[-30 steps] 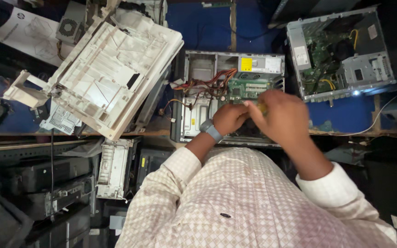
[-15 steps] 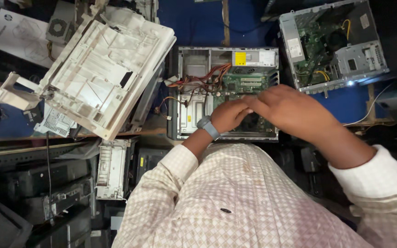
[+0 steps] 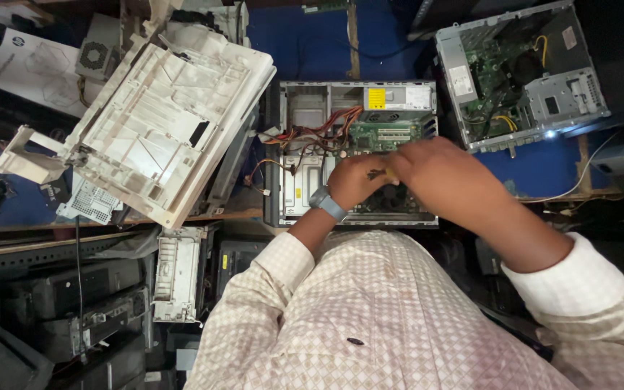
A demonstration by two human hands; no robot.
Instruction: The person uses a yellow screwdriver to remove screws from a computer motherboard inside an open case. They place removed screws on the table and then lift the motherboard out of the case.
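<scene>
Lying at far left, a printed paper sheet (image 3: 27, 68) is resting on dark clutter, with a small grey fan unit (image 3: 97, 54) just beside it. Tilting across the blue tabletop (image 3: 305, 40), a large off-white plastic printer shell (image 3: 160, 123) is showing its ribbed underside, its right edge sitting just beside the open computer case (image 3: 399, 94). Below the shell, a narrow white ribbed panel (image 3: 177, 274) is standing near dark stacked equipment (image 3: 59, 318) at lower left.

Sitting at centre, the open computer case is showing a bundle of red and orange wires (image 3: 312, 133), a green circuit board (image 3: 388, 136) and a yellow label on its top rail. Both hands are working over the lower half of this case. The left hand (image 3: 355, 180), wearing a grey wristwatch (image 3: 328, 204), is curling narrow around a small dark part (image 3: 377, 174) inside the case; what the part is cannot be told. The right hand (image 3: 435, 173) is blurring over the case interior, touching the left hand at the fingertips; whether it is gripping anything cannot be told.

Standing at upper right, well apart from the hands, a 2nd open case (image 3: 521, 72) is tilting, showing a green board, yellow cables and a grey drive cage. A checked shirt (image 3: 377, 318) is filling the bottom of the view.
</scene>
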